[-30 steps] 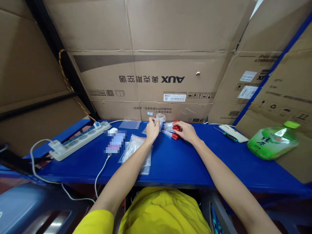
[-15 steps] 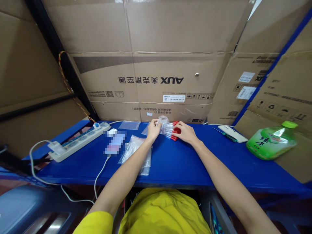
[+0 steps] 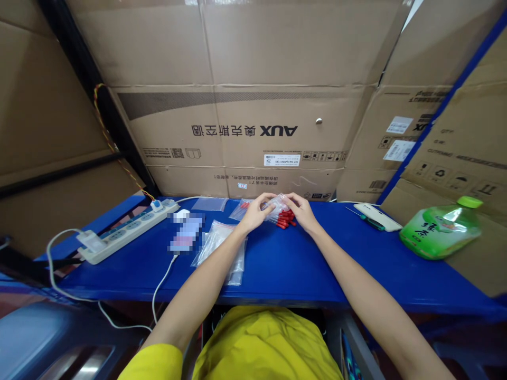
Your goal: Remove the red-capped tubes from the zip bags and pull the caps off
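Cardboard boxes (image 3: 245, 105) walled in the blue bench (image 3: 301, 264). Just above its far edge hung a small clear bag (image 3: 277, 202), its long axis running left to right, each end pinched by the fingertips of the left hand (image 3: 253, 212) and right hand (image 3: 303, 211), both equally near. Red-capped pieces (image 3: 285, 220) lay just beneath. Half a second before, the right hand had rested on those pieces while the left alone held the bag.

Noted: blue table (image 3: 301, 264); clear bag (image 3: 277, 203); red pieces (image 3: 285, 220); green bottle (image 3: 439, 232), brighter green cap (image 3: 470, 201); white power strip (image 3: 127, 232); brown cardboard box (image 3: 245, 105), black lettering, grey band; yellow shirt (image 3: 265, 343).
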A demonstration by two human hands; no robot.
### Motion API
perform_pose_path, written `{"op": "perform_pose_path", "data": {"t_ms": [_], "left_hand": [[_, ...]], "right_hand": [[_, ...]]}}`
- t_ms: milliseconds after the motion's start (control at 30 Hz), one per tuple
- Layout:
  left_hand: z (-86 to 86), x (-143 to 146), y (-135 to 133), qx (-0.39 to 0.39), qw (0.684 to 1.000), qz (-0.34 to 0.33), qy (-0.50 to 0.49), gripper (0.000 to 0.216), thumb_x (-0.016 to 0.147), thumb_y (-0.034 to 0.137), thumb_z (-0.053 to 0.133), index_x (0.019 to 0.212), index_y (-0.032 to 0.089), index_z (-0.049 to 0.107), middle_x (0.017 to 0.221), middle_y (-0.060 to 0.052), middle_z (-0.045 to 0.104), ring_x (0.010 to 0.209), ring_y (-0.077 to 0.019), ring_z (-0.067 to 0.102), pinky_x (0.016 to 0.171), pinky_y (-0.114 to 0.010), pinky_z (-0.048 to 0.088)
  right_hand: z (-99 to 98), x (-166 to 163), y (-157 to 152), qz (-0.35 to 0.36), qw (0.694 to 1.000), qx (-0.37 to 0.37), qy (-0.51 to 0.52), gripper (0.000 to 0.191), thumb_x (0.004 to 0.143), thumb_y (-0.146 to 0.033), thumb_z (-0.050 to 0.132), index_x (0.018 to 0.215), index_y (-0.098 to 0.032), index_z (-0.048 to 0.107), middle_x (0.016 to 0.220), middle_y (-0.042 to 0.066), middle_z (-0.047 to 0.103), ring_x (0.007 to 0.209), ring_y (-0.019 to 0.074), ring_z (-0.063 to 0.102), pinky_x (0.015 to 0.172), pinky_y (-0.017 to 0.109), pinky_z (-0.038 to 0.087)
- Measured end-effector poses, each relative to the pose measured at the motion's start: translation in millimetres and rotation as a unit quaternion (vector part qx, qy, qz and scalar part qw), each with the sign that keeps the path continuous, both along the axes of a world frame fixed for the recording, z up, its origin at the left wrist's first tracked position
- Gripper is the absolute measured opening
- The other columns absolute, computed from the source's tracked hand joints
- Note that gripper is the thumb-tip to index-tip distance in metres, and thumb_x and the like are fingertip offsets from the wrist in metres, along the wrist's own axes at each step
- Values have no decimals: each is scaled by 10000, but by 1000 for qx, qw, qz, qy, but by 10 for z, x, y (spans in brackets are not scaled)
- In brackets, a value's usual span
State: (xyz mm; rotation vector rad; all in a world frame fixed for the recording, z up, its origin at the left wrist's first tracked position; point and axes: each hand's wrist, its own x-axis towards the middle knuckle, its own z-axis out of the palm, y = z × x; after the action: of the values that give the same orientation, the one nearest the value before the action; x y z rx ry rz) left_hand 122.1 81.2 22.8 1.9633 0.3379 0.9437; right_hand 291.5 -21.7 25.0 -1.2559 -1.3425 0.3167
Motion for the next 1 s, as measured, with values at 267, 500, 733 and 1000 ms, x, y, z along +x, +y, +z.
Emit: {"op": "perform_pose_path", "data": {"t_ms": [267, 500, 733, 1000], "left_hand": [[31, -20, 39, -54, 997, -45, -11, 413, 825, 385, 774, 1125, 114, 686, 959, -73, 713, 775, -145, 611, 696, -240, 476], [91, -29, -41, -127, 988, -82, 6, 451, 822, 482, 771, 1088, 126, 689, 763, -7, 648, 495, -70, 474, 445, -199, 372], [96, -13, 4, -190, 977, 2, -92, 457, 784, 486, 807, 1056, 138, 690, 726, 15, 617, 476, -62, 476, 403, -187, 335], [131, -22, -22, -217, 970, -1, -108, 476, 740, 465, 841, 1044, 141, 669, 658, 35, 591, 469, -71, 489, 405, -186, 327]], "right_hand": [[-15, 38, 46, -46, 984, 61, 164, 355, 783, -559, 780, 861, -213, 754, 843, 27, 745, 811, 209, 657, 763, 319, 523], [17, 9, 31, 48, 967, 21, 249, 415, 778, -624, 767, 899, -228, 736, 958, 43, 746, 885, 214, 679, 778, 314, 555], [62, -8, -17, 75, 974, -2, 213, 389, 720, -519, 856, 950, -245, 702, 879, 15, 730, 834, 192, 699, 723, 307, 579], [41, -33, -9, 93, 968, -38, 231, 455, 694, -501, 884, 965, -248, 620, 781, 4, 742, 733, 197, 735, 715, 329, 590]]}}
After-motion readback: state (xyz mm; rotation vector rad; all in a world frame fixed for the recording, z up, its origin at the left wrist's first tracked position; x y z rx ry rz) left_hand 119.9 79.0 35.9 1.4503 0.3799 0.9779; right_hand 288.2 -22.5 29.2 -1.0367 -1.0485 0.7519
